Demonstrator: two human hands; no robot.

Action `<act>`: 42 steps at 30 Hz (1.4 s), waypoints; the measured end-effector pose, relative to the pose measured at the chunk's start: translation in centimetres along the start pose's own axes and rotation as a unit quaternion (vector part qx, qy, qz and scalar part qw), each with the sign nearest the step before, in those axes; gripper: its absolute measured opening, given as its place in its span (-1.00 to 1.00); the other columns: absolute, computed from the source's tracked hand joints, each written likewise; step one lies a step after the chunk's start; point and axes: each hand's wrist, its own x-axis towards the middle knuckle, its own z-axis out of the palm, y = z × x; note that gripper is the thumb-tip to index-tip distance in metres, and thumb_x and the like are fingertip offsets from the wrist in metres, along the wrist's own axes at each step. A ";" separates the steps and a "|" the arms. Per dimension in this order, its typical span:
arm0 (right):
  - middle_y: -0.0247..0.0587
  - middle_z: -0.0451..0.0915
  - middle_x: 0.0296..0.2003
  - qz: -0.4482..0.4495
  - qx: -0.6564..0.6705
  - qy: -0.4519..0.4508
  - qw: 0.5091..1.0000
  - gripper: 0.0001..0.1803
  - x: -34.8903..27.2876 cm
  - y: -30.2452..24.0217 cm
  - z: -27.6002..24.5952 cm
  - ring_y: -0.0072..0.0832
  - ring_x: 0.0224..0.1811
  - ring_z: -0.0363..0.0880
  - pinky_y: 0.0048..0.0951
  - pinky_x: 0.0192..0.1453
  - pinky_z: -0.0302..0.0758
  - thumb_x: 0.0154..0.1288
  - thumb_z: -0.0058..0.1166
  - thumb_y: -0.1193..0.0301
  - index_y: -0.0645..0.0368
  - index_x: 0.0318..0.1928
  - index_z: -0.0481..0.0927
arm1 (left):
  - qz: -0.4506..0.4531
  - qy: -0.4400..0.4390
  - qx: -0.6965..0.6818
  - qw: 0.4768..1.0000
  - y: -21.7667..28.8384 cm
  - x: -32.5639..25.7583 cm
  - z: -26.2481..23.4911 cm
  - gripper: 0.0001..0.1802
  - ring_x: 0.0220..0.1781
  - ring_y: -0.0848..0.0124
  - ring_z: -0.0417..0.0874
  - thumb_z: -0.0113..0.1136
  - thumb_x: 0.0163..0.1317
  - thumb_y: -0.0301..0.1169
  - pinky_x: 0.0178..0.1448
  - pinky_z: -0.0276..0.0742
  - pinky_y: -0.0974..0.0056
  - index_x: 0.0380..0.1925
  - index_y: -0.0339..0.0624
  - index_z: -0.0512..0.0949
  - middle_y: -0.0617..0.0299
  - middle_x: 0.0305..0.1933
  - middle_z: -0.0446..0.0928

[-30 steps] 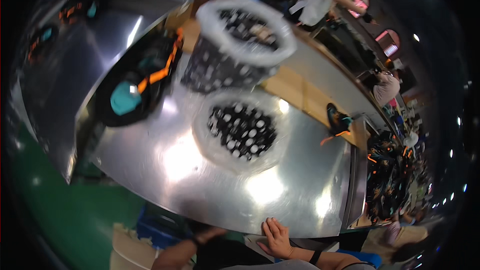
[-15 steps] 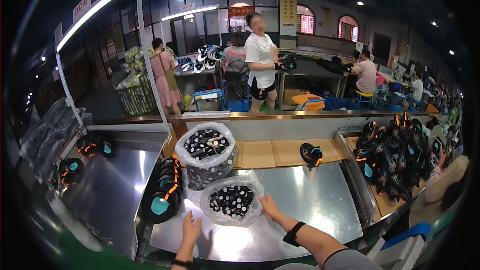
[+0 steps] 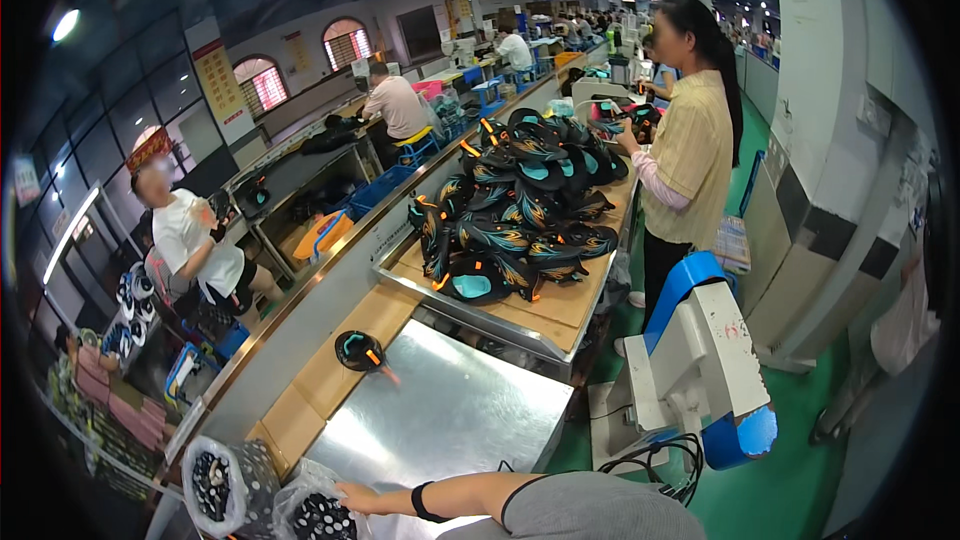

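My right hand (image 3: 355, 499) is at the near right rim of a small clear plastic bag (image 3: 288, 514) at the lower left, its fingers closed at the bag's edge. Inside lie many small black and white pieces (image 3: 325, 518), too small to name surely. A dark band circles my right wrist. Touching this bag on its left is a larger clear plastic bag (image 3: 258, 480) with similar black and white pieces (image 3: 210, 485). Both bags are cut off in part by the lower rim of the picture. My left hand is out of view.
A metal table (image 3: 450, 390) stretches right of the bags. One black shoe upper (image 3: 360, 350) lies on cardboard (image 3: 325, 370) behind it. Beyond, a tray (image 3: 555, 340) carries heaped black uppers (image 3: 510, 210). A person (image 3: 690, 130) stands at its right, near a white and blue machine (image 3: 690, 360).
My view has swung to the right, so bags and table now appear lower left. My left hand has left the picture. My right hand remains at the small bag's rim.
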 end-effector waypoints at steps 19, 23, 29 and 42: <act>-0.27 0.45 -0.54 -0.172 -0.012 -0.083 0.982 -0.70 -9.1 -13.6 -5.0 -0.46 -0.47 0.50 -0.35 -0.39 0.39 0.21 0.13 0.25 0.12 -0.11 0.54 | 0.074 -0.127 0.137 0.979 6.0 -7.2 7.5 -0.64 -0.03 0.34 0.50 0.14 0.22 -0.48 0.05 0.41 0.29 0.03 -0.26 0.45 0.16 -0.06 0.47; -0.03 0.50 -0.19 -0.300 -0.198 -0.226 0.905 -0.61 -9.0 -10.6 -3.6 -0.11 -0.13 0.52 -0.19 -0.11 0.43 0.22 0.07 0.22 0.19 -0.03 0.46 | 0.074 -0.103 0.171 0.977 8.0 -10.5 7.5 -0.60 0.03 0.33 0.48 0.14 0.24 -0.49 0.11 0.41 0.28 0.10 -0.28 0.42 0.13 0.03 0.47; -0.11 0.47 -0.23 -0.386 -0.194 -0.238 0.870 -0.77 -10.7 -10.8 -4.6 -0.09 -0.21 0.52 -0.20 -0.22 0.47 0.23 0.01 0.41 0.15 -0.10 0.43 | 0.140 -0.080 0.279 0.947 13.6 -14.4 8.1 -0.69 -0.11 0.43 0.47 0.14 0.22 -0.53 -0.04 0.42 0.35 0.00 -0.29 0.50 0.22 -0.13 0.50; 0.03 0.53 0.02 -0.488 -0.175 -0.099 0.849 -0.36 -8.1 -12.2 -3.9 -0.17 0.06 0.51 -0.20 0.08 0.45 0.25 0.08 -0.04 0.22 0.13 0.45 | 0.148 -0.037 0.292 0.944 20.0 -14.6 7.6 -0.79 -0.22 0.37 0.50 0.15 0.24 -0.45 -0.13 0.44 0.35 -0.15 -0.28 0.53 0.14 -0.23 0.53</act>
